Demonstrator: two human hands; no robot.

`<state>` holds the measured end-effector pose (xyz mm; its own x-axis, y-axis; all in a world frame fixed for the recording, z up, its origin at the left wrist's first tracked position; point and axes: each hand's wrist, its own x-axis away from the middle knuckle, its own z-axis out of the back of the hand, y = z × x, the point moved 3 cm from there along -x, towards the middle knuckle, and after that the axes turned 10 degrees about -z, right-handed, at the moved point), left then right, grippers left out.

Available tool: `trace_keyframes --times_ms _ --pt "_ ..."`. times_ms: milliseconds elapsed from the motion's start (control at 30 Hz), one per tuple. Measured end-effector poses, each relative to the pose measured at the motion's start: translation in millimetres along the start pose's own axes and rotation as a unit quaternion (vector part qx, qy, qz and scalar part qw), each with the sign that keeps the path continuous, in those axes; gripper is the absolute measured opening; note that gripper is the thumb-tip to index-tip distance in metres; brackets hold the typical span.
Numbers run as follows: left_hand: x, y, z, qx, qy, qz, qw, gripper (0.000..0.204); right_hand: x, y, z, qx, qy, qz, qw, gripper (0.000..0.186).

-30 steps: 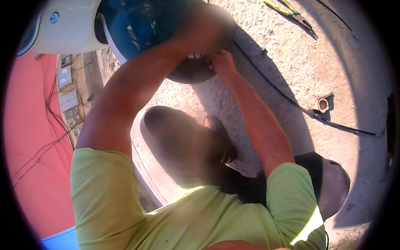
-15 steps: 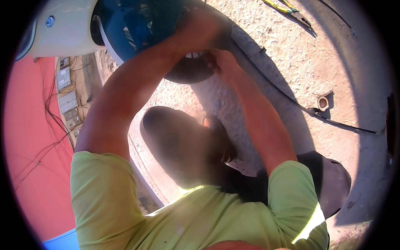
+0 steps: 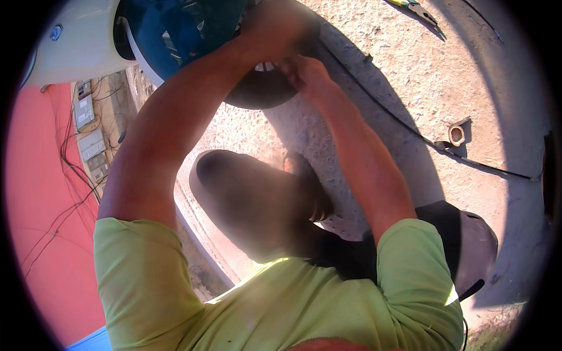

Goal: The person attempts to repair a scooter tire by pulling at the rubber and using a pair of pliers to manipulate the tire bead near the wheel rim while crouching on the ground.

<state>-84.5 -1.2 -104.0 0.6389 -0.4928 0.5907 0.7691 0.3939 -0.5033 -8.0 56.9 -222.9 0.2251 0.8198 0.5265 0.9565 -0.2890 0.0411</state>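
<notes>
A teal and cream vehicle body (image 3: 170, 29) fills the top left, with a dark tyre (image 3: 254, 96) beneath it and a pale spoked hub partly showing. My left hand (image 3: 275, 29) is at the upper side of the wheel, blurred, its fingers hidden. My right hand (image 3: 307, 76) is at the wheel's right side, beside the hub, fingers curled; what they grip is too unclear to make out. A black cable (image 3: 398, 121) runs along the rough concrete just right of the wheel.
Yellow-green pliers (image 3: 418, 11) and a small ring-shaped fitting (image 3: 456, 134) lie on the concrete (image 3: 415, 70) at right. At left are a pink wall (image 3: 41, 216), meter boxes (image 3: 91, 144) and loose wires. My bent legs (image 3: 240, 199) are below the wheel.
The view has shifted slightly, so the vehicle, pliers and fitting appear higher or further left. Both hands remain at the wheel, having moved only a little within the picture.
</notes>
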Motion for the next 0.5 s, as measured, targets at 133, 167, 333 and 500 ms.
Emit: trace_keyframes --times_ms 133,167,333,500 --pt "-3 -1 2 0.031 -0.022 -0.002 0.999 0.054 1 -2 6 0.072 -0.032 -0.006 0.997 0.015" --pt "-4 -2 3 0.032 -0.02 -0.002 0.999 0.056 1 -2 8 0.068 -0.027 -0.008 0.997 0.015" --pt "-2 -4 4 0.044 -0.024 0.0 0.999 0.06 7 -3 2 0.058 -0.032 -0.017 0.998 0.015" --pt "-2 -3 9 0.031 -0.018 0.001 0.999 0.05 9 5 -3 0.115 0.016 0.013 0.993 0.022"
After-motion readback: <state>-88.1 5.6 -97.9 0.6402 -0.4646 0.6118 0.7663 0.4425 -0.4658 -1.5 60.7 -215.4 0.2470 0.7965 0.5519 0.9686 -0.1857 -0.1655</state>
